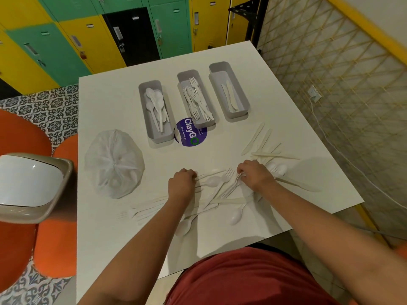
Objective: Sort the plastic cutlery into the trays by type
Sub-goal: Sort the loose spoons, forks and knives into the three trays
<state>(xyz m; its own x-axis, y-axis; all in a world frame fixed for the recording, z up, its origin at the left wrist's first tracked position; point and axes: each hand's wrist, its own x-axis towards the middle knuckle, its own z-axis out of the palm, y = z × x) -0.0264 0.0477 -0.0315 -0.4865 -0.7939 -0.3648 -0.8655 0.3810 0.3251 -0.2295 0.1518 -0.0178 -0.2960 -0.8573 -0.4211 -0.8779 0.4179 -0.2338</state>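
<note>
Right hand [255,176] was pinching a fork [234,186] from the tangled pile; left hand [182,180] was clenched, contents unclear. Risk: neighbouring spoons dragged along, missorted.

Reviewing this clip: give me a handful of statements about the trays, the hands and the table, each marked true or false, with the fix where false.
1. The left tray holds spoons. True.
2. The right tray is the fullest of the three. False: it holds only a couple of knives, far fewer pieces than the middle tray of forks.
3. Both hands are down among the loose cutlery near the table's near edge. True: left hand and right hand are both curled over pieces.
4. The tied plastic bag sits right of the trays. False: it lies to their left.
5. The purple ClayGo sticker lies fully uncovered. False: the middle tray overlaps it.
</note>
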